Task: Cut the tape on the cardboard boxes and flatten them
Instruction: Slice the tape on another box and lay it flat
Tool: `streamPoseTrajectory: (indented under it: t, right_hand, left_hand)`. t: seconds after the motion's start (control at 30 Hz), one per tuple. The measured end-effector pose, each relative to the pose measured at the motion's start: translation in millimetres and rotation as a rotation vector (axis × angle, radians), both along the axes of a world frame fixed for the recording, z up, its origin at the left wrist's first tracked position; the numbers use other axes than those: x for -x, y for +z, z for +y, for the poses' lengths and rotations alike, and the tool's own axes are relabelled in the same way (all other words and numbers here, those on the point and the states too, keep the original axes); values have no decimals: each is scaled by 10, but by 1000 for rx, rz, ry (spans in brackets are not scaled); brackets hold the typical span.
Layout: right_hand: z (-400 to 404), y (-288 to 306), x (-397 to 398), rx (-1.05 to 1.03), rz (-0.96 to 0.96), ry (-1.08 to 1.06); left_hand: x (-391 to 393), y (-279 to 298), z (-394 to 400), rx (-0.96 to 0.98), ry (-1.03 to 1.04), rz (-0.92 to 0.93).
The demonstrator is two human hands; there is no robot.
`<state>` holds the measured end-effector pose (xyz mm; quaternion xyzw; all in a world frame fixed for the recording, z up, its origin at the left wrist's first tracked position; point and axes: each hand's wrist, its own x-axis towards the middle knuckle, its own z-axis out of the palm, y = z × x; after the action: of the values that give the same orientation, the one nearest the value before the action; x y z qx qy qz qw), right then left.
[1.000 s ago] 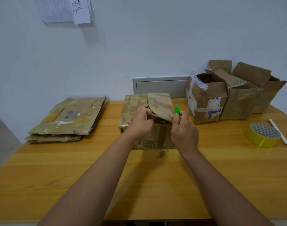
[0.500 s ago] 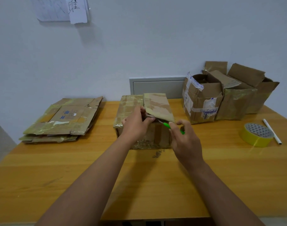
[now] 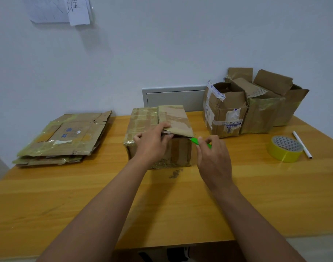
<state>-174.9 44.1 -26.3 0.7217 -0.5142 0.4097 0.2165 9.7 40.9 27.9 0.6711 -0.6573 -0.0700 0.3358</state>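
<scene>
A taped brown cardboard box (image 3: pixel 180 154) stands in the middle of the wooden table. Its right top flap (image 3: pixel 176 118) is lifted a little at the near edge. My left hand (image 3: pixel 152 144) rests on the box top, fingers gripping the near edge of that flap. My right hand (image 3: pixel 213 159) is just right of the box's near right corner and holds a small green cutter (image 3: pixel 197 141), its tip pointing under the flap's corner. The blade itself is too small to make out.
A stack of flattened boxes (image 3: pixel 67 137) lies at the left. Three open upright boxes (image 3: pixel 226 112) stand at the back right by the wall. A yellow tape roll (image 3: pixel 284 151) and a white pen (image 3: pixel 302 144) lie at the right edge of the table (image 3: pixel 162 205).
My right hand came down from the flap's top edge to the box's near right corner with the cutter and drew slightly right. My left hand stayed on the flap.
</scene>
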Motion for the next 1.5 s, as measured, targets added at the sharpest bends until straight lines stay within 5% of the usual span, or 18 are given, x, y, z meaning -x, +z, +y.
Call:
streamPoseTrajectory:
  t: [0.37,0.57,0.77,0.87,1.13,1.3,1.37,1.5]
  right_hand:
    - [111,-28,16,38,-239,82]
    - [-173,348,-164,-280,-584,266]
    - [-244,413,-417,-453,-418,313]
    - [-14,430,-549,-375,-402,238]
    - [-199,620,-191,-374,-378,279]
    - [-165,546,-95,-510,-224,194]
    - [-123,509,-108,-461,-257,100]
    - [-67,514,-153,-510,-435,13]
  left_hand:
    - [74,12,6,-14,51,-30]
    - [36,-2,69,59,38,-95]
    - [-369,183,236,-210,-312,16]
    - [-382,278,195,-272,-230,86]
    - [-658,721,67,-552,-199,-441]
    - [-446,664,-14,-322,-120,-643]
    - [-179,514,33,-198,-80,-562]
    - [231,162,204,-283,-90,-451]
